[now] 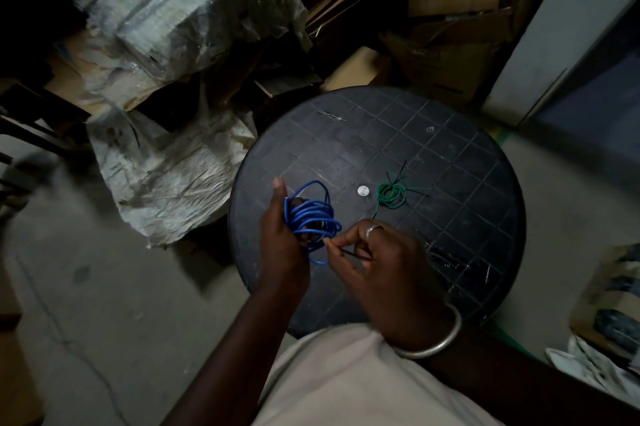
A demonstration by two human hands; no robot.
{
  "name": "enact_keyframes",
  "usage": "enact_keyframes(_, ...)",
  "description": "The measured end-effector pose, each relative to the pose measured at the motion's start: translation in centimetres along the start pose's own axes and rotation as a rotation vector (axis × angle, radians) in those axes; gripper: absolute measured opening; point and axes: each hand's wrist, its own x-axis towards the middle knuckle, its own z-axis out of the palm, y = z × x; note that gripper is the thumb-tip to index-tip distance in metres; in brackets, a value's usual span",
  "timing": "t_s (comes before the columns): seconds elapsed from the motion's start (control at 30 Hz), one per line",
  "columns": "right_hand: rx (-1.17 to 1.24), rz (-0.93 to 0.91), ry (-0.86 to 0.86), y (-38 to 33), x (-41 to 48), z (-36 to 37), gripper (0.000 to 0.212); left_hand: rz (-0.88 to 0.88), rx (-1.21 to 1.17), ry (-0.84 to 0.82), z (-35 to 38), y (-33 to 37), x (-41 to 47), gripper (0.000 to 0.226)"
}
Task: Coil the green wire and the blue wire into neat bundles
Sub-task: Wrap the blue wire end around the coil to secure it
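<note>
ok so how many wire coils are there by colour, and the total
blue wire coils: 1, held in the left hand
green wire coils: 1, lying on the round black table
total: 2
not counted: the thin black strand pinched in the right hand

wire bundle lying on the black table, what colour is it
Green. The wire bundle shows best in the head view, the only one given.
</note>
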Motion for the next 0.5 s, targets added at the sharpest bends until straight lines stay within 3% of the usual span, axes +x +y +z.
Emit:
enact_keyframes(0.1, -0.014, -0.017, 0.025, 0.4, 0.2, 0.2, 0.016, -0.011, -0.036, 0.024, 0.0, -0.1, -0.3, 0.036)
enact_keyframes(0.2, -0.023, -0.036, 0.017, 0.6, 0.1, 0.2, 0.019, 0.031, -0.039, -0.063, -0.4, -0.5, -0.6, 0.01)
enact_keyframes(0.43, 0.119, 0.087, 0.039, 0.4, 0.1, -0.3, 0.035, 0.041, -0.055, -0.161, -1.1, -0.8, -0.3, 0.063)
enact_keyframes(0.5, 0.116, 0.107, 0.036, 0.5, 0.2, -0.5, 0.036, 0.049, -0.072, -0.151, -1.0, -0.9, -0.3, 0.062)
